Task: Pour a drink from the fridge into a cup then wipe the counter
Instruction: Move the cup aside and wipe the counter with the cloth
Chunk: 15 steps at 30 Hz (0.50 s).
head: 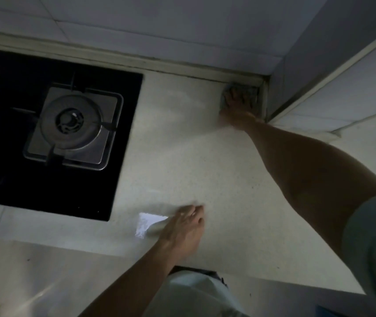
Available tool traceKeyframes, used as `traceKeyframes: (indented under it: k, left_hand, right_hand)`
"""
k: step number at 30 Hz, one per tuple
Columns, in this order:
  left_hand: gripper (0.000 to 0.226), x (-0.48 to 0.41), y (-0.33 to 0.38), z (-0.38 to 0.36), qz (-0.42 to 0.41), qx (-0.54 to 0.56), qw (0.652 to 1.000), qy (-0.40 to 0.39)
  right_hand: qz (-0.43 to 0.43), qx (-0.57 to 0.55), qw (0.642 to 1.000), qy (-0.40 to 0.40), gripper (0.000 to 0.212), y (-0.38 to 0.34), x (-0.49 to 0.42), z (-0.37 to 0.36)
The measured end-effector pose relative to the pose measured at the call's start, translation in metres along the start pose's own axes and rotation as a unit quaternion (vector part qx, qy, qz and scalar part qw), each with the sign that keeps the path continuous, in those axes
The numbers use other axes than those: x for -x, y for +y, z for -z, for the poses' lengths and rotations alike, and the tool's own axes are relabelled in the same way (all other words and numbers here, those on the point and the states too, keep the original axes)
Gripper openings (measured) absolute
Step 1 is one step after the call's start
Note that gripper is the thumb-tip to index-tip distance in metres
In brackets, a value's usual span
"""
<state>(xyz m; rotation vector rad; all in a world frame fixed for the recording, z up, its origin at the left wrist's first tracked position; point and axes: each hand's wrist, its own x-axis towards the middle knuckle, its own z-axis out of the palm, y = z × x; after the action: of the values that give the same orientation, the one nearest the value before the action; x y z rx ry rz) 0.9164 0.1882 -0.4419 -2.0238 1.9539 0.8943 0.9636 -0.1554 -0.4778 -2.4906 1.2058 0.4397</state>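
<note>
My right hand [237, 106] reaches far across the pale speckled counter [182, 156] and presses a grey cloth [251, 92] flat into the back corner where the counter meets the tiled wall. The cloth shows around my fingers. My left hand [184, 227] rests palm down on the counter near its front edge, fingers loosely together, with nothing in it. A bright patch of reflected light [148, 225] lies just left of that hand. No cup or drink is in view.
A black glass hob [118, 138] with a steel gas burner [72, 126] is set into the counter on the left. Tiled walls close the back and the right side. The counter's front edge runs below my left hand.
</note>
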Motion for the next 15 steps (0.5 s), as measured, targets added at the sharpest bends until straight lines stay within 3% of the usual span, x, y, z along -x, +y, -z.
traceKeyframes:
  k: [4,10,15]
  left_hand:
    - [0.052,0.003,0.0,0.001,0.001,0.008,1.0,0.001]
    - [0.056,0.01,-0.008,0.004,0.034,0.03,0.999,0.026]
    - [0.061,0.014,-0.014,0.002,0.037,0.013,0.999,0.001]
  right_hand:
    - [-0.023,0.016,1.0,0.009,0.059,-0.01,-0.008,0.007]
    - [-0.06,-0.026,0.997,-0.051,0.081,-0.033,-0.005,0.011]
    - [0.027,-0.032,0.999,-0.034,0.09,-0.076,0.034,-0.01]
